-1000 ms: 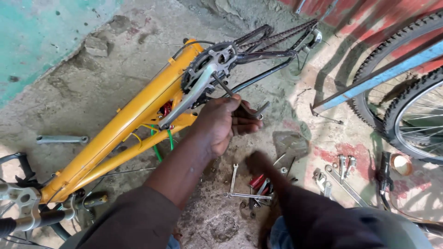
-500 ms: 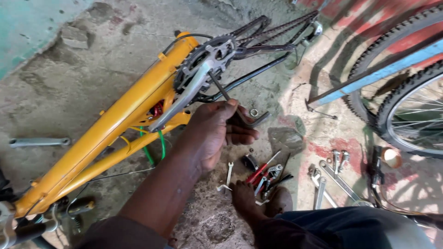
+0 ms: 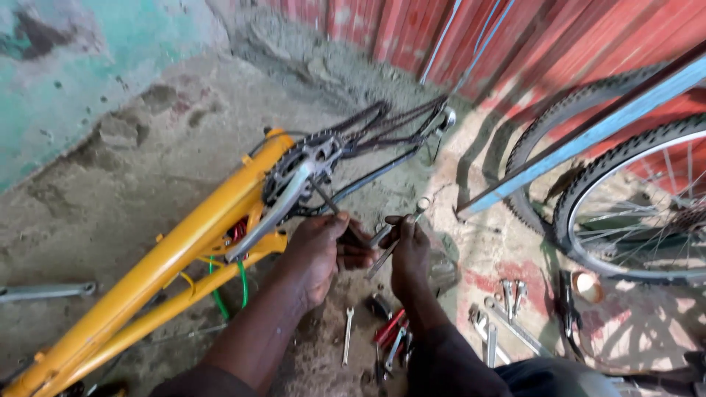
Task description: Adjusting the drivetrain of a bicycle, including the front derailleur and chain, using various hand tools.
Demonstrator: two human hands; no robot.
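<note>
Head view, looking down at a yellow bike frame [image 3: 184,250] lying on a rough concrete floor [image 3: 147,162]. Its chainring [image 3: 305,165] and silver crank arm [image 3: 268,220] face up, with the dark rear stays [image 3: 382,140] running away toward the far red wall [image 3: 515,37]. Left hand [image 3: 320,254]: fingers curled shut around a dark part just right of the crank arm (what the part is cannot be told). Right hand [image 3: 408,254]: closed on a slim silver wrench [image 3: 393,235], which slants from near the palm up to a round head on the far side of the fingers. Both hands meet knuckle to knuckle, just right of the frame and near the chainring. Green cable [image 3: 239,283] loops below the frame tubes, left of the left forearm. On the floor nearer the person lie loose tools: a small spanner [image 3: 347,334], red-handled pliers [image 3: 388,329], and more spanners [image 3: 507,301] to the right. Two bike wheels [image 3: 632,198] stand at far right behind a blue bar [image 3: 588,140]. A grey rod [image 3: 44,292] lies at the left edge.
</note>
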